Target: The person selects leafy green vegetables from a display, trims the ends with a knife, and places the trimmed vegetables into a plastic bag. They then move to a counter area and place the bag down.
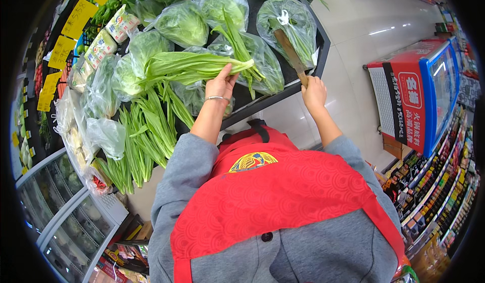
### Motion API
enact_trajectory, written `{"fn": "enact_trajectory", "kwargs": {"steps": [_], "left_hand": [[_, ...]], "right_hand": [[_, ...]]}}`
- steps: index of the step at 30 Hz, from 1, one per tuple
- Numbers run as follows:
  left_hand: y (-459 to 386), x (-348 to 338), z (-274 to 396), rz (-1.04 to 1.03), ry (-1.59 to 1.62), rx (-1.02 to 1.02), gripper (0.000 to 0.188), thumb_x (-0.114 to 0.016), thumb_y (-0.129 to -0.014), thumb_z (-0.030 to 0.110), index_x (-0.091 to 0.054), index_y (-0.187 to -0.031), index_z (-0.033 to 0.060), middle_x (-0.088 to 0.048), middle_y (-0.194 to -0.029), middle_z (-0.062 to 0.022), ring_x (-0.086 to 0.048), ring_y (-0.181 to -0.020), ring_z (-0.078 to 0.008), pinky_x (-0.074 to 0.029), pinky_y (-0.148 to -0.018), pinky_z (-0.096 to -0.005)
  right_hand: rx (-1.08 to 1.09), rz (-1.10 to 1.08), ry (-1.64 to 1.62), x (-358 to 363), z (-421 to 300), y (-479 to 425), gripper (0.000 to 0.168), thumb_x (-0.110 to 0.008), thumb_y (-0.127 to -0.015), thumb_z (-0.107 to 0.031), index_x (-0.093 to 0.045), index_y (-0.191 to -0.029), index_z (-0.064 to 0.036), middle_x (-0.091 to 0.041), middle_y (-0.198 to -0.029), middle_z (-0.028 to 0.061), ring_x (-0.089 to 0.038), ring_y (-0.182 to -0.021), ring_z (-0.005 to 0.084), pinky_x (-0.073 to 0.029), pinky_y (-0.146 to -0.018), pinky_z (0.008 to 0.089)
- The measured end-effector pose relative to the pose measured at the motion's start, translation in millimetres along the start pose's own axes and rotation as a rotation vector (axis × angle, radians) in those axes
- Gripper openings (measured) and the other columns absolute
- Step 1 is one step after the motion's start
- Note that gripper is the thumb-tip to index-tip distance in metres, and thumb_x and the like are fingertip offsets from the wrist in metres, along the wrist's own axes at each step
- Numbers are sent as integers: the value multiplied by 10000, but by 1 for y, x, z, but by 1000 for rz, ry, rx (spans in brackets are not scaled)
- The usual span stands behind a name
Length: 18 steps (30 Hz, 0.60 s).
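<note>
My left hand (222, 83) is closed around a stalk of leafy greens (182, 65), probably stem lettuce, near its pale cut end. In my right hand (314, 92) is the wooden handle of a knife (288, 50) with a brown-stained, broad blade. The blade points up and to the left, over a bagged bunch of greens (303, 25). Loose leafy stalks (238, 40) lie just beyond my left hand, on a bagged vegetable (265, 65). More bunches of long leaves (151, 126) lie at the left along the display's near edge.
The black display stand's edge (261, 99) runs between me and the produce. Bagged lettuces (182, 23) cover much of it, with yellow price cards (79, 16) at the far left. A red and blue chest freezer (409, 93) stands at the right on the tiled floor (352, 71).
</note>
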<state>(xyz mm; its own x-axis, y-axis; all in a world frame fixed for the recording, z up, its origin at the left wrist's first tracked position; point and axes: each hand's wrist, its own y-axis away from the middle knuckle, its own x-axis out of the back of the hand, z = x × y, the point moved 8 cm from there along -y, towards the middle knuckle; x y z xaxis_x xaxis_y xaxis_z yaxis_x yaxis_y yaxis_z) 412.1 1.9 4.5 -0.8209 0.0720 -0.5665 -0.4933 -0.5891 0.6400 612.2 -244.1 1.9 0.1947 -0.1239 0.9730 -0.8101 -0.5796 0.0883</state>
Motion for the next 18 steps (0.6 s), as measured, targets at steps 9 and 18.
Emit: {"fn": "enact_trajectory", "kwargs": {"steps": [9,18], "left_hand": [[-26,25,-16,88,39,-75,321,-647,-823,-49,-542,-1121,6,-598,-1127,-105,-602,-1029,-244,-529,-890,-408],[-42,37,-20,135,34,-103,373,-637,-816,-70,-521,-1160,14,-582,-1157,-101,-577,-1070,-249,-501,-915,-419]], "right_hand": [[-102,15,-188,3,11,3,362,-620,-782,-167,-496,-1082,-5,-540,-1016,203,-544,-935,389,-447,-799,473],[92,-362,-832,22,-92,62,324,-527,-933,-289,-496,-1037,17,-613,-842,256,-585,-814,447,-455,-678,471]]}}
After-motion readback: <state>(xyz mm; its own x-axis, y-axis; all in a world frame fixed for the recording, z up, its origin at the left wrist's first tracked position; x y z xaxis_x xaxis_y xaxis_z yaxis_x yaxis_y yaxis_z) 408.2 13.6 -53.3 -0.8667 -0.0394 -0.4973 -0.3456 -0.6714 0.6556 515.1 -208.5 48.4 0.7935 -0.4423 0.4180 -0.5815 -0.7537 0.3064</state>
